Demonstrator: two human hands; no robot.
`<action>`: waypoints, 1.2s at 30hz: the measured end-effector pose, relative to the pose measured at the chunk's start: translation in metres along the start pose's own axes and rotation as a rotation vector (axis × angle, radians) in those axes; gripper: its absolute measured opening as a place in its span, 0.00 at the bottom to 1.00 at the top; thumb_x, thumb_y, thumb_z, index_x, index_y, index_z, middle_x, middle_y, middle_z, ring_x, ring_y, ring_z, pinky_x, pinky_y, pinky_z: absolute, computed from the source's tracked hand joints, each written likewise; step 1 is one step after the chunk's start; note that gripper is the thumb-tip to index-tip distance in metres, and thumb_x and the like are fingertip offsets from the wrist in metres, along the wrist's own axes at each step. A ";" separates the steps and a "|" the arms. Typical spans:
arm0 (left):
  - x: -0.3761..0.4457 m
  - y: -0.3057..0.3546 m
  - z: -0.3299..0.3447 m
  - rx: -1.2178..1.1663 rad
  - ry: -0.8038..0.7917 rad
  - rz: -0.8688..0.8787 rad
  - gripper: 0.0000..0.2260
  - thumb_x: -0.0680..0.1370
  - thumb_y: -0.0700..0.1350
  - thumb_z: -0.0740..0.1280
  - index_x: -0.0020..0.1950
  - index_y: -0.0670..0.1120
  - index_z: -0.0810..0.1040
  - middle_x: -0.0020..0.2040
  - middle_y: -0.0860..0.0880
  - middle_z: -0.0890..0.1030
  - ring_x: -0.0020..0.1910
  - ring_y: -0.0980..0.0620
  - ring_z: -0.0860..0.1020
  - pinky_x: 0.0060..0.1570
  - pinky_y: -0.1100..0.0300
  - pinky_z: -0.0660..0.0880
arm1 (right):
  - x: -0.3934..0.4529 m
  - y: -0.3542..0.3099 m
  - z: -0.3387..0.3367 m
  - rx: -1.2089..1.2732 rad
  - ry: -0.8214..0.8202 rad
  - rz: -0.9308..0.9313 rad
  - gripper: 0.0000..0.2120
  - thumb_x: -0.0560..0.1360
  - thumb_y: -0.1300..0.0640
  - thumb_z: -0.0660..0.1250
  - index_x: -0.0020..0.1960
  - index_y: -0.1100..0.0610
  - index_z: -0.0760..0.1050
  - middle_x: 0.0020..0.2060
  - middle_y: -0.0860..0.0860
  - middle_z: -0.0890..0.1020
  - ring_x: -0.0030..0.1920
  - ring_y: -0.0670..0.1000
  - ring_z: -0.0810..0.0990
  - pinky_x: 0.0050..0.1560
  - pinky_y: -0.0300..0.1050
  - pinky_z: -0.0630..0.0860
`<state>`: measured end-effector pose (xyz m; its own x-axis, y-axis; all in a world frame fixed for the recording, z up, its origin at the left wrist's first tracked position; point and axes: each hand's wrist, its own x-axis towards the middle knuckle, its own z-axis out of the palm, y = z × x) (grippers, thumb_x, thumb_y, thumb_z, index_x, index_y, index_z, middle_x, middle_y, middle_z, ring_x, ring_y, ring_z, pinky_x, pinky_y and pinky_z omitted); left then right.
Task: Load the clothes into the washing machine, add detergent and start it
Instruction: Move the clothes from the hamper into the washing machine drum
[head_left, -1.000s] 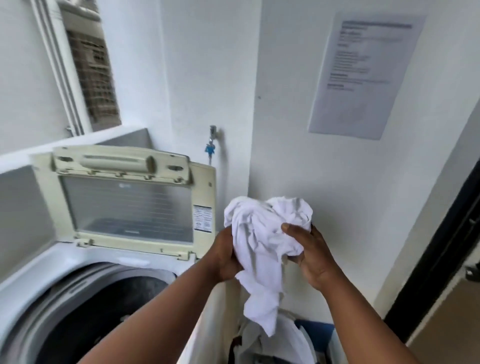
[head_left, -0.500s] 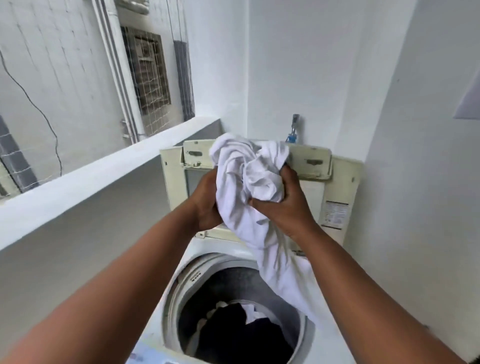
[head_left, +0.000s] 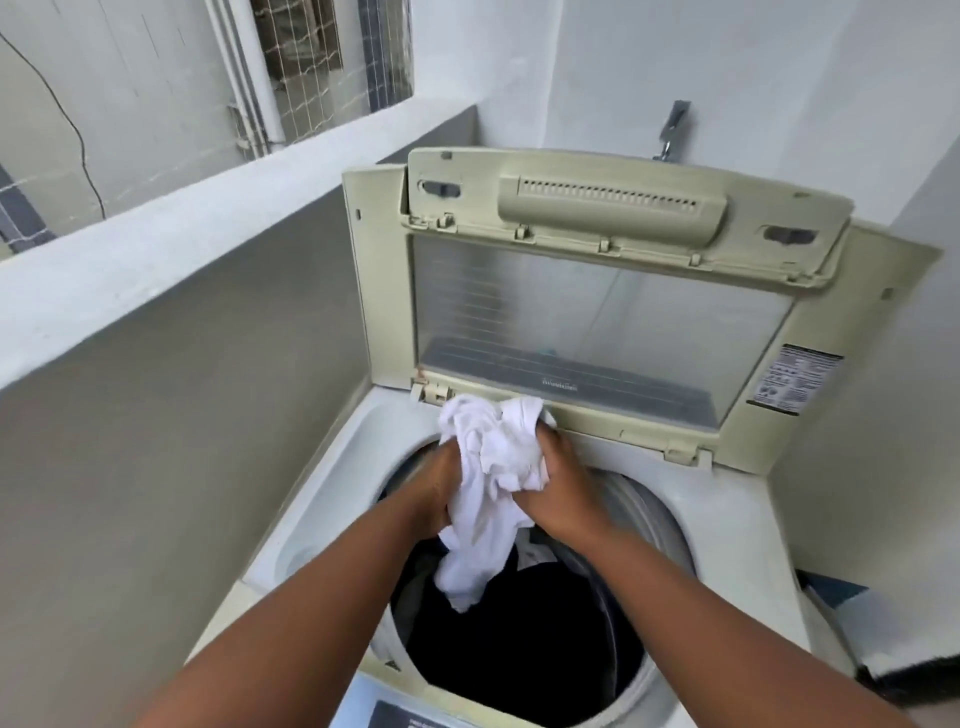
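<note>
Head view: both hands' grip clutches white cloth over washing machine; lid label unreadable.

Bright, even daylight, coming from open grilled window upper left. White walls washed pale, nearly overexposed. Soft shadows only: grey shade under white concrete ledge; round drum opening of white top-loading washing machine almost black, contents hard to read. Faint striped reflections on clear plastic panel of raised cream lid. Wide-angle bending at edges. Slight softness overall; label print illegible.
</note>
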<state>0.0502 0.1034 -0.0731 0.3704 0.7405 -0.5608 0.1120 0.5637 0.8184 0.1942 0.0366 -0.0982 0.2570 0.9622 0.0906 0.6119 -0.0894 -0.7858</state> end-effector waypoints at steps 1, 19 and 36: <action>0.007 -0.008 -0.001 0.142 0.036 -0.051 0.16 0.81 0.47 0.57 0.64 0.41 0.73 0.55 0.44 0.80 0.52 0.45 0.80 0.49 0.48 0.79 | -0.002 0.013 0.006 -0.055 -0.049 0.035 0.38 0.67 0.55 0.72 0.73 0.50 0.60 0.65 0.54 0.69 0.64 0.52 0.71 0.57 0.42 0.70; -0.011 -0.033 0.064 1.640 -0.277 0.077 0.31 0.78 0.62 0.59 0.75 0.45 0.64 0.74 0.44 0.66 0.72 0.45 0.66 0.68 0.54 0.63 | -0.083 0.052 -0.069 -0.894 -0.519 0.273 0.23 0.74 0.49 0.66 0.66 0.55 0.68 0.60 0.56 0.76 0.59 0.58 0.76 0.54 0.49 0.72; -0.087 -0.054 0.284 1.902 -0.272 0.727 0.39 0.72 0.72 0.55 0.78 0.53 0.55 0.78 0.47 0.56 0.78 0.45 0.50 0.74 0.44 0.40 | -0.220 0.111 -0.263 -0.898 -0.264 0.413 0.33 0.73 0.48 0.62 0.75 0.51 0.55 0.69 0.55 0.68 0.68 0.57 0.65 0.67 0.56 0.62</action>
<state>0.2733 -0.0955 -0.0326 0.8583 0.4429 -0.2590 0.4613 -0.8872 0.0114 0.4028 -0.2529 -0.0446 0.4684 0.8286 -0.3067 0.8753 -0.4825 0.0331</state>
